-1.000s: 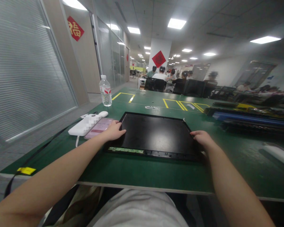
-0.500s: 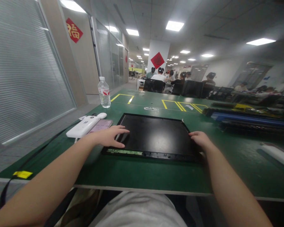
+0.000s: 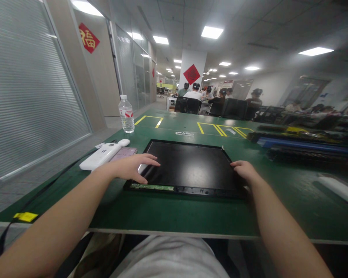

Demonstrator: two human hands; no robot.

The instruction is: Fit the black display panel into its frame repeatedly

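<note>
Held the left hand spread wide over the left end of the panel, thumb toward the front edge and fingers reaching in over the black face. Could not tell touching from hovering there. Pinched the right edge with the right hand, seemingly thumb above, the other fingers mostly hidden at the side.

Opened the left hand within the last second, going from a close hold on the left edge to this loose span; kept the right hand at the same edge. Left the panel, by the look of it, steadied from the right alone, with the left side let go.

Had the panel lying flat on the table, face up, near the front edge, with a green board showing along the front left of its frame.

Kept the phone just beyond the left wrist, beside a white device, and the bottle upright farther back. Had yellow tape marked out past the panel, and a dark stack off to the right. Faced seated people beyond the table.
</note>
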